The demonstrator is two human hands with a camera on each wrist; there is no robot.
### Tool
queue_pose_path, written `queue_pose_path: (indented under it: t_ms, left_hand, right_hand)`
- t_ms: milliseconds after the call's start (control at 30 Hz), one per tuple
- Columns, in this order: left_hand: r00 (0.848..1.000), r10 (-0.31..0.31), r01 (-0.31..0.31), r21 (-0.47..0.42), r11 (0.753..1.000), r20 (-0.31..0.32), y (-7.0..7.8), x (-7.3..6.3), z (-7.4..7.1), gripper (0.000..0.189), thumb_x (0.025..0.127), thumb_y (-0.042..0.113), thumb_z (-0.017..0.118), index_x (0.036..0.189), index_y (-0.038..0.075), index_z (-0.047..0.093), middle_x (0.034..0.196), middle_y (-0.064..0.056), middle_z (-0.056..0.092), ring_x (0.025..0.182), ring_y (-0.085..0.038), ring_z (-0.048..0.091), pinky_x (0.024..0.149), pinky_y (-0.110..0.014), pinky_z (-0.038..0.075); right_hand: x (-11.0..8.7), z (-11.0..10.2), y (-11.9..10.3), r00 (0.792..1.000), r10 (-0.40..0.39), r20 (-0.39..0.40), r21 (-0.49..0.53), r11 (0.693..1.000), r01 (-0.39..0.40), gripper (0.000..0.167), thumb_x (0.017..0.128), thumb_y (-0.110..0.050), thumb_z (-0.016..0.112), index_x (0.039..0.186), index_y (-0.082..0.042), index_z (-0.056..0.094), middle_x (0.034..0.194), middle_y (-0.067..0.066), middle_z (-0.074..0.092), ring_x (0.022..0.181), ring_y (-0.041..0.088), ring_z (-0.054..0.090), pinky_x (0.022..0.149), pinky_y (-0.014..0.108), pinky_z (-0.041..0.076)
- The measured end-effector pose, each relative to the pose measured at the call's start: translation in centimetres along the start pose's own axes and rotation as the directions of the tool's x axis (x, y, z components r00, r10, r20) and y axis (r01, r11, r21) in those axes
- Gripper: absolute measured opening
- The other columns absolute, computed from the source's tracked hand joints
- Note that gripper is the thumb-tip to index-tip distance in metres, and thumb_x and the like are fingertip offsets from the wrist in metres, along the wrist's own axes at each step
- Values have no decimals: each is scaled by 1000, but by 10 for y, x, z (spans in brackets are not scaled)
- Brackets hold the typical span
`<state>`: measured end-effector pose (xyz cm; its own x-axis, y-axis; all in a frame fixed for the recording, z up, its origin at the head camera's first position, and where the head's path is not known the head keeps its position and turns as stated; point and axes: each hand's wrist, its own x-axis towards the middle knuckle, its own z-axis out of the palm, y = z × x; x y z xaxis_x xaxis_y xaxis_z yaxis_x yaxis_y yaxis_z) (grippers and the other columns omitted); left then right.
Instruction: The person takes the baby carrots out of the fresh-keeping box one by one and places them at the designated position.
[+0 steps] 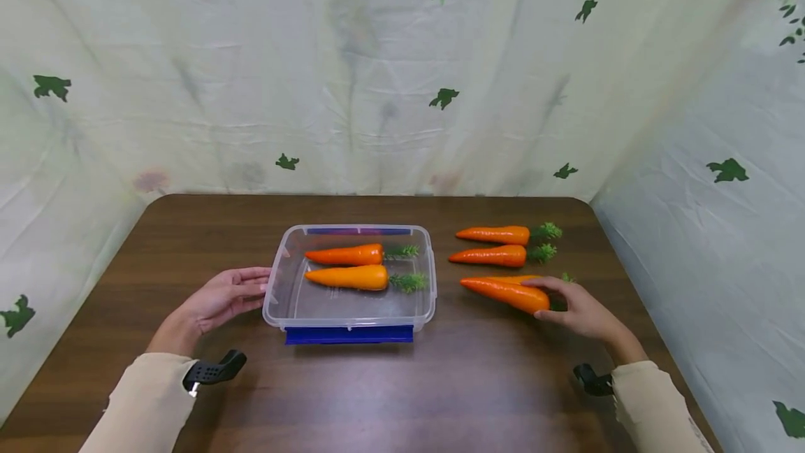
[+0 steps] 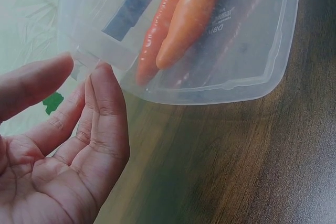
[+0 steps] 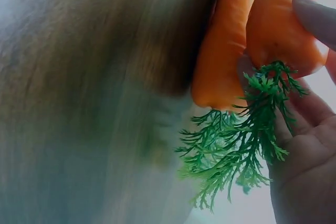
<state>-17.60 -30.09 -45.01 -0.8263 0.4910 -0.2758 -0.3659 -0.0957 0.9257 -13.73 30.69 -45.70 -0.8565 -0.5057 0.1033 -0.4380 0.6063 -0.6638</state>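
Note:
A clear plastic container [image 1: 349, 310] with a blue clip along its front holds two carrots, a red-orange one [image 1: 346, 255] and a lighter orange one [image 1: 349, 277]. At the container's left side, my left hand [image 1: 216, 299] touches the edge with extended fingers. To the right of the container, my right hand [image 1: 581, 310] grips an orange carrot [image 1: 506, 293] by its thick end, thumb on the near side. Green leaves [image 3: 262, 114] hang from this carrot in the right wrist view. Just behind it lies another orange carrot [image 3: 226, 51], partly hidden in the head view.
Two more carrots, a back one [image 1: 493, 234] and a nearer one [image 1: 490, 256], lie farther back on the right. Everything rests on a brown wooden table [image 1: 352, 397]. A pale curtain [image 1: 251, 75] with green leaf prints surrounds the table's back and sides.

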Motion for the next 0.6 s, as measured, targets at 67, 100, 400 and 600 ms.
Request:
queue_pose_path:
  t_ms: [67, 100, 400, 600]
  left_hand:
    - [1000, -2, 2, -3, 1000, -1, 0, 0, 0, 26, 97, -1, 50, 117, 12, 61, 113, 0, 67, 102, -16, 66, 88, -29, 53]
    - [1000, -2, 2, -4, 1000, -1, 0, 0, 0, 26, 97, -1, 51, 117, 12, 61, 113, -1, 67, 102, -16, 66, 88, -29, 53]
    - [1000, -6, 6, -10, 1000, -15, 1, 0, 1, 25, 96, -1, 52, 113, 14, 63, 112, 0, 67, 100, -15, 66, 87, -29, 53]
    - [1000, -13, 13, 1, 1000, -24, 1, 1, 1, 25, 96, 0, 53, 115, 13, 62, 112, 0, 67, 100, -14, 66, 87, -29, 53]
  right_hand:
    - [-2, 0, 0, 1000, 8, -1, -5, 1000, -8, 48, 85, -14, 74, 129, -3, 57, 125, 14, 61, 109, 16, 57, 92, 27, 49]
    - [-3, 0, 0, 1000, 14, 3, -5, 1000, -14, 48, 85, -15, 74, 129, -4, 57, 126, 14, 60, 110, 18, 57, 92, 27, 49]
    - [-2, -3, 5, 981, 178, 83, 50, 982, -182, 48, 85, -18, 74, 124, 2, 55, 122, 15, 60, 108, 30, 59, 93, 35, 49]
    - [2, -3, 8, 967, 232, 104, 23, 972, -236, 49, 83, -19, 76, 123, 3, 57, 120, 15, 62, 108, 33, 59, 92, 45, 49]
